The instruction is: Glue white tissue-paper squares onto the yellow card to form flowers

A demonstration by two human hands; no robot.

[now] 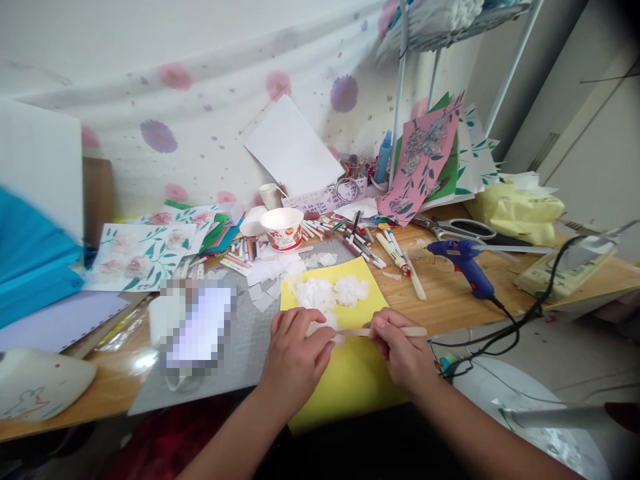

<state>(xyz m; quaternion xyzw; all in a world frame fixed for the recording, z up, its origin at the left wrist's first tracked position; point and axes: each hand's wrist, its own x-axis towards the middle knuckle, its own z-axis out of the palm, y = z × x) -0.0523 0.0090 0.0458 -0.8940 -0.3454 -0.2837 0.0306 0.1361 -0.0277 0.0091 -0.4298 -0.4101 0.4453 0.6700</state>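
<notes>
My right hand [403, 347] grips a flat wooden craft stick [354, 332], whose thin end points left toward my other hand. The fingers of my left hand [300, 350] are curled and pressed on a white fluffy tuft [316, 327], partly hidden beneath them. Both hands are over a yellow sheet of paper [345, 380]. More white fluff [316, 293] lies on the sheet's upper part, in soft clumps just beyond my fingers. Whether it is cotton or shredded tissue I cannot tell.
A grey cutting mat [240, 373] lies under the sheet, with a phone [200, 327] on it. Behind are a paper bowl [283, 230], scattered markers [367, 250] and paper scraps. A blue glue gun [467, 263], its cord, and scissors [457, 230] lie to the right.
</notes>
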